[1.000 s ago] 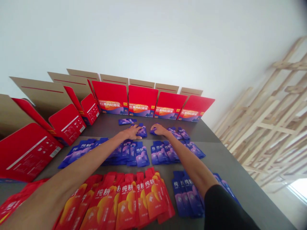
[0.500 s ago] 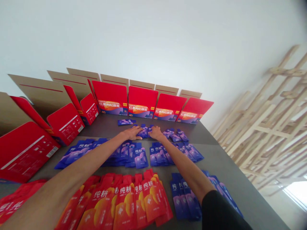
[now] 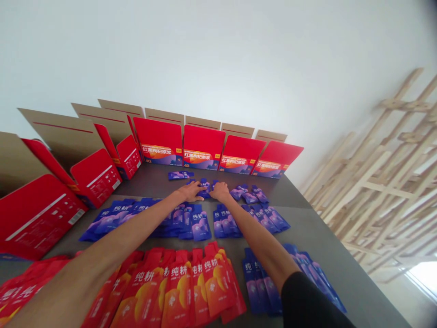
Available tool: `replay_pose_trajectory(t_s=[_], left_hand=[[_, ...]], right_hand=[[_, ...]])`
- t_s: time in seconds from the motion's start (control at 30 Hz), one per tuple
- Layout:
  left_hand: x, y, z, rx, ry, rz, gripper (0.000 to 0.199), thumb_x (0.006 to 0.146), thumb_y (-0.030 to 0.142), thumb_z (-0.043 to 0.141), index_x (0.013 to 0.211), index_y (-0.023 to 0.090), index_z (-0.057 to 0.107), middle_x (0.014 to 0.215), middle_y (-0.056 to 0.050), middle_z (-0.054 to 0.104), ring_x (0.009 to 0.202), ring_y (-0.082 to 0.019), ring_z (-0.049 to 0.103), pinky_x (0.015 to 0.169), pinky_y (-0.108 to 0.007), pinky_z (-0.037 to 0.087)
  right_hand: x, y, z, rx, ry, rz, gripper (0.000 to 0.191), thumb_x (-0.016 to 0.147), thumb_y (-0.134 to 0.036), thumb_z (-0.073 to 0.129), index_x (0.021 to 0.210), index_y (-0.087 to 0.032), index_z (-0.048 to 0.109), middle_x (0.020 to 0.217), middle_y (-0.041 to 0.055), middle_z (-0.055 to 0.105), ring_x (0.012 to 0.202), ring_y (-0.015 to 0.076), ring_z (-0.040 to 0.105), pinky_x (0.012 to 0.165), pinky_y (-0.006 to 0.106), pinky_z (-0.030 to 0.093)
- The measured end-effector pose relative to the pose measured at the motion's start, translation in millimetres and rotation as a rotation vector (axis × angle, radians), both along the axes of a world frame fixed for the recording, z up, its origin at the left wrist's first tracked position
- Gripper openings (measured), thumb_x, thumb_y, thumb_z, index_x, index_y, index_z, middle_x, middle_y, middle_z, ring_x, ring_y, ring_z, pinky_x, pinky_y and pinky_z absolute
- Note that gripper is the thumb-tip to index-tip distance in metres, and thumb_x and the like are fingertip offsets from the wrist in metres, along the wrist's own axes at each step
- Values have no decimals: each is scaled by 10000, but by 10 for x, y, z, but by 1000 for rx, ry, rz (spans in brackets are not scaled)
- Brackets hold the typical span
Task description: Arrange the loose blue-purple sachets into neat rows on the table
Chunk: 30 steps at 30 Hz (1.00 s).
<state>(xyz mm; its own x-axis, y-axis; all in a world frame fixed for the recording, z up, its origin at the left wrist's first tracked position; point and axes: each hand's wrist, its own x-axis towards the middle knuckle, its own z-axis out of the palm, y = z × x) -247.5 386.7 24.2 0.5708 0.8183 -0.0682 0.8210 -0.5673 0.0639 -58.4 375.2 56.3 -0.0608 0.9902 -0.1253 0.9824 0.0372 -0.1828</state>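
Small blue pouches (image 3: 205,187) lie on the dark table between my two hands. My left hand (image 3: 193,191) rests on the pouches from the left, its fingers apart. On their right side, my right hand (image 3: 220,190) touches the pouches with its fingers bent; its fingertips are partly hidden. A row of blue pouches (image 3: 200,223) lies just nearer to me. More small blue pouches (image 3: 250,197) sit right of my right hand, and a flat blue pouch pile (image 3: 180,175) lies behind my left hand.
Open red boxes (image 3: 201,148) stand along the table's back edge, and more red boxes (image 3: 95,175) line the left. Red pouches (image 3: 179,287) fill the front, with blue pouches (image 3: 262,282) beside them. A wooden lattice (image 3: 382,182) stands beyond the table's right edge.
Both hands have shifted slightly, and the pouches between them sit closer together. The right hand's fingers are more bent. The view has moved a little.
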Motion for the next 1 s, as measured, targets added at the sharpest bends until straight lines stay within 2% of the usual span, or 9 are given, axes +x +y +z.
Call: replay_pose_trajectory(t_s=[0.2, 0.4, 0.47, 0.53, 0.6, 0.67, 0.73, 0.87, 1.0], left_hand=[[22, -17, 31, 1, 1, 0, 655, 971, 527, 713, 1563, 278, 583, 1494, -179, 582, 1330, -403, 592, 1086, -498, 510], [36, -71, 89, 12, 29, 4, 621, 981, 502, 712, 1538, 256, 590, 1490, -187, 584, 1340, -402, 593, 1059, -493, 535], [38, -89, 114, 25, 31, 8, 660, 976, 508, 721, 1554, 230, 564, 1500, -201, 578, 1359, -411, 581, 1070, -508, 529], [45, -101, 140, 48, 23, 5, 733, 967, 514, 738, 1593, 207, 512, 1553, -220, 534, 1418, -422, 534, 1129, -536, 482], [65, -103, 162, 67, 11, -18, 780, 962, 509, 751, 1629, 223, 464, 1636, -210, 462, 1494, -414, 461, 1200, -543, 411], [100, -96, 174, 67, 2, -63, 762, 968, 490, 754, 1635, 266, 462, 1688, -167, 422, 1540, -381, 416, 1243, -514, 362], [143, -84, 170, 58, -5, -108, 704, 980, 465, 747, 1617, 295, 497, 1692, -135, 438, 1542, -352, 427, 1258, -482, 345], [212, -60, 122, 48, -9, -129, 581, 1028, 421, 675, 1579, 281, 557, 1641, -147, 515, 1492, -348, 505, 1229, -485, 388], [225, -43, 70, 50, -13, -110, 543, 1049, 412, 618, 1573, 281, 560, 1608, -143, 557, 1465, -342, 538, 1184, -468, 441]], right_hand=[[-7, -48, 38, 44, 83, -51, 639, 962, -334, 691, 1517, -66, 523, 1508, 255, 552, 1370, 318, 593, 1119, 361, 486], [-57, -77, -7, 66, 111, 54, 511, 1029, -392, 603, 1448, -100, 589, 1461, 217, 578, 1352, 300, 577, 1122, 358, 466], [-4, -70, 17, 75, 98, 51, 476, 1053, -426, 560, 1420, -128, 619, 1452, 207, 586, 1371, 303, 551, 1125, 378, 454], [117, -58, 54, 110, 65, -27, 485, 1074, -447, 503, 1424, -134, 624, 1469, 215, 570, 1397, 322, 519, 1125, 420, 444], [280, -47, 82, 98, -6, -188, 555, 1080, -498, 475, 1449, -106, 610, 1491, 254, 532, 1393, 364, 508, 1095, 482, 450], [433, -37, 78, 17, -99, -348, 666, 1062, -574, 499, 1476, -60, 586, 1494, 297, 496, 1364, 407, 518, 1052, 531, 460], [534, -28, 42, -66, -171, -421, 716, 1043, -599, 530, 1492, -43, 572, 1493, 310, 475, 1351, 427, 521, 1019, 547, 468], [575, 2, -27, -63, -135, -350, 588, 1033, -442, 566, 1521, -115, 558, 1530, 266, 441, 1420, 405, 471, 1024, 489, 477], [549, 46, -1, -20, 31, -193, 620, 989, -390, 634, 1548, -151, 513, 1579, 225, 413, 1468, 352, 440, 1130, 443, 442]])
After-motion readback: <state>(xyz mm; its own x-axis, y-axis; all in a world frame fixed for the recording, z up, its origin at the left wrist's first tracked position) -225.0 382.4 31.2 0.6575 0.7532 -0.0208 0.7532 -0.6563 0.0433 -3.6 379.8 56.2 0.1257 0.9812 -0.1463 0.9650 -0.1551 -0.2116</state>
